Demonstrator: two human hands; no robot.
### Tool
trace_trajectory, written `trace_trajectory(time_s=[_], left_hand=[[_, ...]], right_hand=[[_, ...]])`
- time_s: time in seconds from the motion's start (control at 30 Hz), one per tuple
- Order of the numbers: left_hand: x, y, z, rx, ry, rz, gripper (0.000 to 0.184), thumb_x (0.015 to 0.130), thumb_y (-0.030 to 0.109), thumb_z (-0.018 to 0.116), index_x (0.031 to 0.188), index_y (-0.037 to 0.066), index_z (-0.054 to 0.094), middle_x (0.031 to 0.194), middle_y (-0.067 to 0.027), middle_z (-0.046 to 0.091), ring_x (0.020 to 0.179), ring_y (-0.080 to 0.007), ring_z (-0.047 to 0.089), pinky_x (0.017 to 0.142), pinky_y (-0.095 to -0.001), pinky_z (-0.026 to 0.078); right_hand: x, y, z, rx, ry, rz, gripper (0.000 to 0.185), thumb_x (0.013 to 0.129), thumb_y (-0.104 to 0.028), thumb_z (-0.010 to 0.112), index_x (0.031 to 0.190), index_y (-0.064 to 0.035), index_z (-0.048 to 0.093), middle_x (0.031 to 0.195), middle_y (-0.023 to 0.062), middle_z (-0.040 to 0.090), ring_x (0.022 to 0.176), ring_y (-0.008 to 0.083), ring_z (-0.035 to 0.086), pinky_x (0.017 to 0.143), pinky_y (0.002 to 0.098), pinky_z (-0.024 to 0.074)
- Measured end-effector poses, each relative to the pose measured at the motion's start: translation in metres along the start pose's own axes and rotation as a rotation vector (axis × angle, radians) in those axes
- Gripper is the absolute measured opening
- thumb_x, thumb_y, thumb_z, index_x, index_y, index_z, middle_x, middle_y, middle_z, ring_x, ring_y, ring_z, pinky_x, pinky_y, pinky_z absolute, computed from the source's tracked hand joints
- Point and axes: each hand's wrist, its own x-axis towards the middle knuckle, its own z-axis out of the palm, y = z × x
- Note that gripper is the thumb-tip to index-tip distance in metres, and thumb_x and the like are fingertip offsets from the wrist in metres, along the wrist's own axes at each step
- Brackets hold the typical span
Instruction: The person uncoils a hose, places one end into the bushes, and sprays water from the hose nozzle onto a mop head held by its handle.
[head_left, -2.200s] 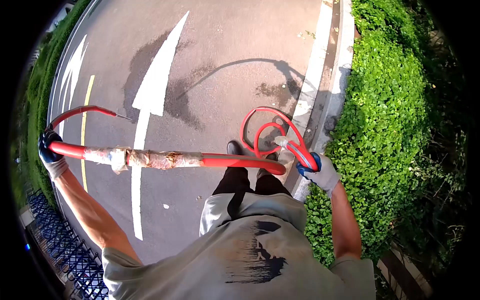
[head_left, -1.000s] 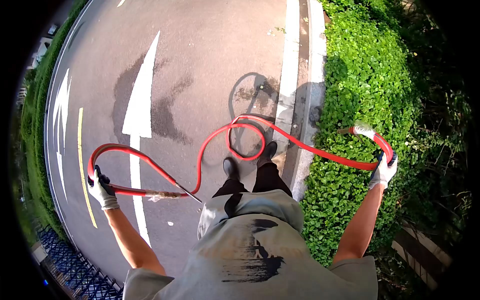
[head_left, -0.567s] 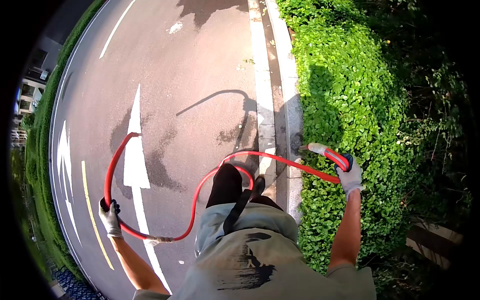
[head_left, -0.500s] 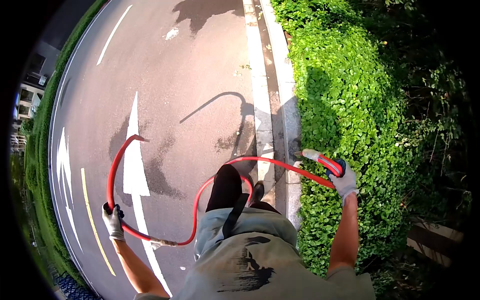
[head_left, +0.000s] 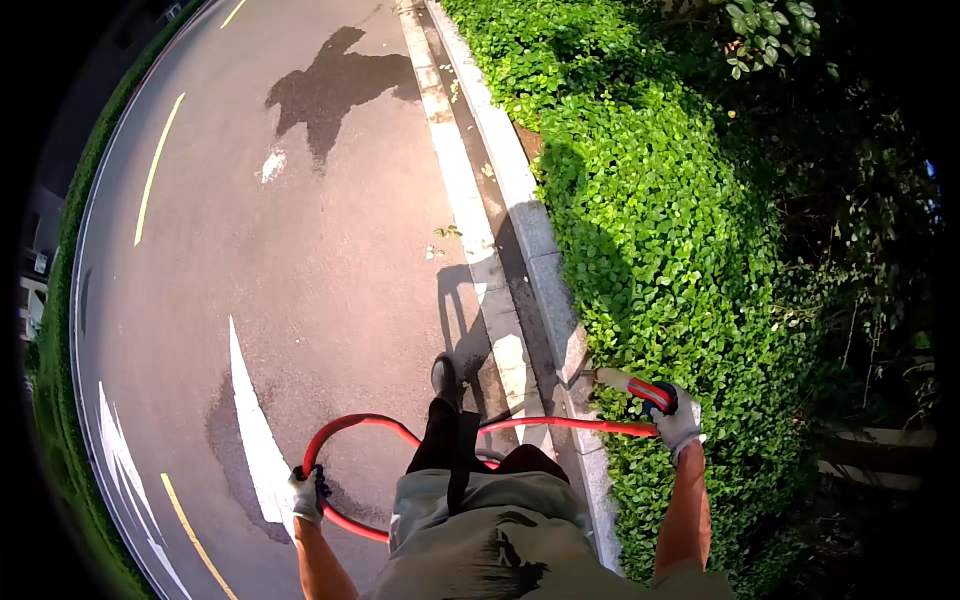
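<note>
A red hose [head_left: 570,424] runs across in front of my legs from one hand to the other. On the left, my gloved left hand [head_left: 308,496] is closed around a curved part of it, over the road. My gloved right hand [head_left: 680,422] grips the hose at the right, over the hedge. From that fist a short doubled-back piece sticks out, ending in a pale wrapped tip [head_left: 612,378] that points left toward the curb. Part of the loop passes behind my legs and is hidden.
A low green hedge [head_left: 650,230] lines the right side behind a stone curb [head_left: 535,235]. On the grey road [head_left: 330,260] are a white arrow [head_left: 258,440], yellow dashes and a dark wet patch [head_left: 335,90]. My boot [head_left: 446,376] is on the road beside the curb.
I have moved forward along the road; the arrow and wet patch sit lower in view. My left hand has come inward and lower, drawing its hose loop toward my legs. My right hand is lower.
</note>
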Motion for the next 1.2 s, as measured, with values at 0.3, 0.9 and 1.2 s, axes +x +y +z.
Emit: trace_trajectory(time_s=[0.3,0.9,1.2], left_hand=[[0.062,0.149,0.053,-0.297,-0.046,-0.164,0.024,0.092,0.030,0.063,0.101,0.014,0.047,0.056,-0.0010,0.040,0.041,-0.0167,0.043,0.037,-0.0355,0.044],[0.219,0.435,0.227,-0.578,-0.031,0.180,0.024,0.094,0.018,0.059,0.114,0.013,0.047,0.067,0.0009,0.043,0.053,-0.0132,0.045,0.049,-0.0302,0.042],[0.350,0.582,0.320,-0.536,-0.333,0.184,0.036,0.096,0.023,0.058,0.128,0.012,0.047,0.068,0.0006,0.046,0.060,-0.0133,0.048,0.059,-0.0308,0.045]], right_hand=[[0.139,-0.113,-0.027,-0.071,0.046,-0.016,0.044,0.068,-0.028,0.082,0.103,-0.0070,0.064,0.081,0.0120,0.069,0.072,0.0280,0.067,0.069,0.0373,0.0534],[0.464,-0.185,-0.034,0.162,0.133,0.013,0.028,0.077,-0.017,0.075,0.099,-0.0041,0.063,0.072,0.0078,0.067,0.060,0.0170,0.063,0.061,0.0320,0.0515],[0.563,-0.248,-0.030,0.169,0.196,0.149,0.036,0.073,-0.016,0.078,0.105,-0.0048,0.065,0.081,0.0095,0.069,0.065,0.0172,0.064,0.062,0.0307,0.0522]])
